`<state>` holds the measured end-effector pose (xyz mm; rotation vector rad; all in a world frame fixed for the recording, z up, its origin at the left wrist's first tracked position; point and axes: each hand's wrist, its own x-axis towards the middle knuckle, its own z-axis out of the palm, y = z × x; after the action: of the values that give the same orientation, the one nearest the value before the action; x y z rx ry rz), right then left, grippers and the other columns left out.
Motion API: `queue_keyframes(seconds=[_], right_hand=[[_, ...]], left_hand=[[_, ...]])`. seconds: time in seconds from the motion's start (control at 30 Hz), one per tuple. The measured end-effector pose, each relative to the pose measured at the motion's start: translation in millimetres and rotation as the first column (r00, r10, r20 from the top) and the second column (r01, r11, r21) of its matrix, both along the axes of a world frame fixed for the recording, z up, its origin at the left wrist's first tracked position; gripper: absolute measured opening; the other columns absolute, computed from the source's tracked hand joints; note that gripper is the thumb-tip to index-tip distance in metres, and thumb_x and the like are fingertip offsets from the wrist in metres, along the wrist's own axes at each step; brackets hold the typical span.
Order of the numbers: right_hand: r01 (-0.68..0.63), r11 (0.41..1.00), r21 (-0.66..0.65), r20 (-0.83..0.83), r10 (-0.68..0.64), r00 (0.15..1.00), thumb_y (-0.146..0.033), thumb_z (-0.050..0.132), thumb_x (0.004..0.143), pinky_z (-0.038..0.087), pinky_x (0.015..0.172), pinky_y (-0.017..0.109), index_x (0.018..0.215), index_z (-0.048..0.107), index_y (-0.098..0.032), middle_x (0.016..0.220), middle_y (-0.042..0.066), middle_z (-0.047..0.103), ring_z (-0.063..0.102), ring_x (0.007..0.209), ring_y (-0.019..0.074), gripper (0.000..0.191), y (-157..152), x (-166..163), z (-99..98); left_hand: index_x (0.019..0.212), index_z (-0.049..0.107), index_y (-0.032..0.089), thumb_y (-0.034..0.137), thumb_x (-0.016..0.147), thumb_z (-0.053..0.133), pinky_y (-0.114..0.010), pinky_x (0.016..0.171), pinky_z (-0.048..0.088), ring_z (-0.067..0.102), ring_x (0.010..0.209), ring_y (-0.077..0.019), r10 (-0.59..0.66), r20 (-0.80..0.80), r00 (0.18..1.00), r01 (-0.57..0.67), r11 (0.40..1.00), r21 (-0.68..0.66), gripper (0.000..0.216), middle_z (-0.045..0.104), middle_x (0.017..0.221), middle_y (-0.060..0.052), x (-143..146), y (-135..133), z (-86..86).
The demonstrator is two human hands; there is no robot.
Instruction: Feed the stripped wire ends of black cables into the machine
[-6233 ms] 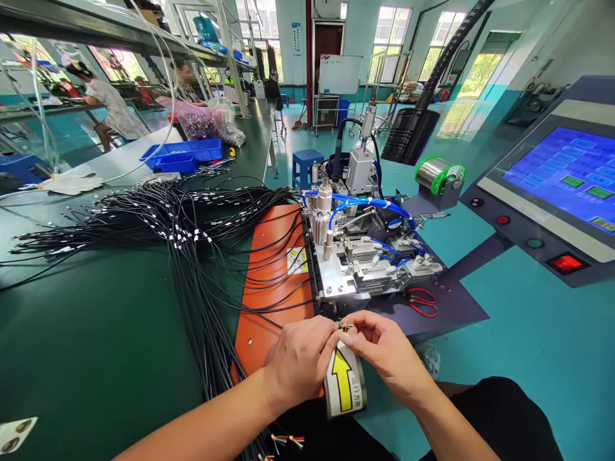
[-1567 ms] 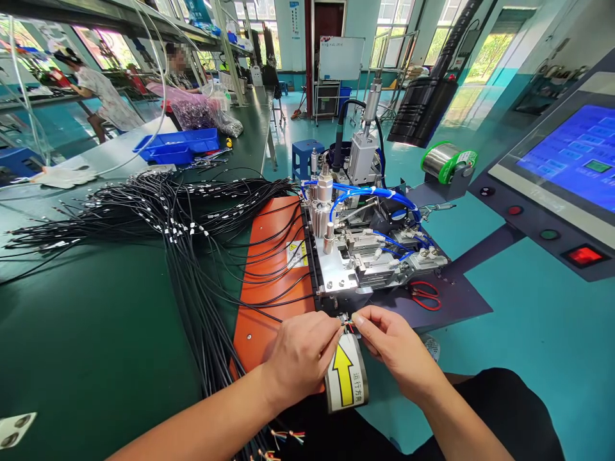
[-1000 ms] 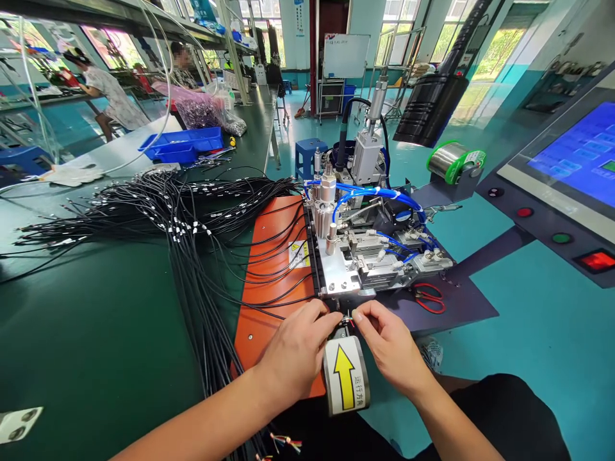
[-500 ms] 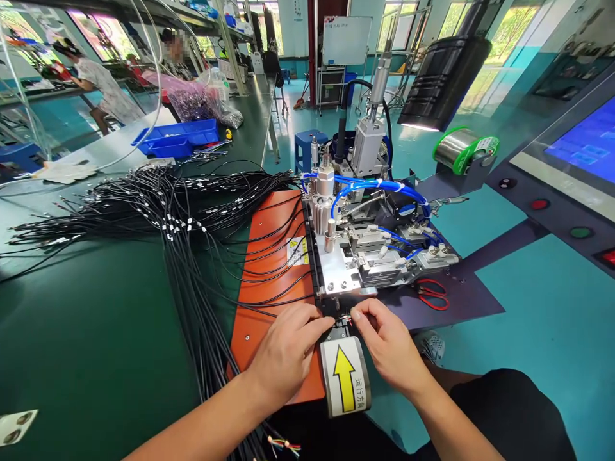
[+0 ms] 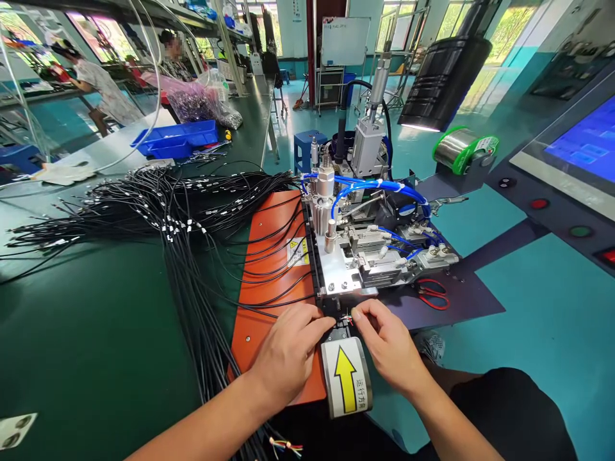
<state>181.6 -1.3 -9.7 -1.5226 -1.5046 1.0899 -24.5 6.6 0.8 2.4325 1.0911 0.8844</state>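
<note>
My left hand [image 5: 288, 342] lies over the near end of the orange cover [image 5: 262, 282], its thumb and forefinger closed at the machine's track. A black cable [image 5: 259, 310] runs in under this hand; its grip on it is mostly hidden. Opposite, my right hand [image 5: 389, 346] pinches the tips of thin coloured wires [image 5: 348, 318], with red and white showing. Both sets of fingertips meet just above a small dark holder [image 5: 341, 331] on the track. Behind them stands the silver machine [image 5: 336, 266] with blue air hoses. Several black cables lie across the orange cover into its side.
A large bundle of black cables [image 5: 163, 218] covers part of the green table [image 5: 96, 333]. Red-handled scissors [image 5: 434, 294] lie right of the machine. A solder spool [image 5: 464, 150], a black lamp [image 5: 442, 83] and a control panel [image 5: 557, 198] stand further right. Two people work at back left.
Both hands hold nearly the same place at the track, with the wires still between the right fingertips. The view has shifted very slightly.
</note>
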Motion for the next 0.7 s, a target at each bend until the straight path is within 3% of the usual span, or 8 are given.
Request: queue_keyframes(seconds=[0.7], right_hand=[[0.053,0.998,0.029,0.028,-0.054,0.998,-0.039,0.045,0.1,0.039,0.066,0.026,0.08,0.053,-0.022,0.078,-0.002,0.053,0.049,0.072,0.0157,0.027,-2.4,-7.1,-6.8]], left_hand=[[0.104,0.067,0.016,0.013,0.097,0.044,-0.034,0.072,0.043,0.051,0.083,-0.0219,0.022,-0.158,0.987,-0.011,0.997,0.071,0.024,0.061,0.091,-0.008,4.9,1.7,5.0]])
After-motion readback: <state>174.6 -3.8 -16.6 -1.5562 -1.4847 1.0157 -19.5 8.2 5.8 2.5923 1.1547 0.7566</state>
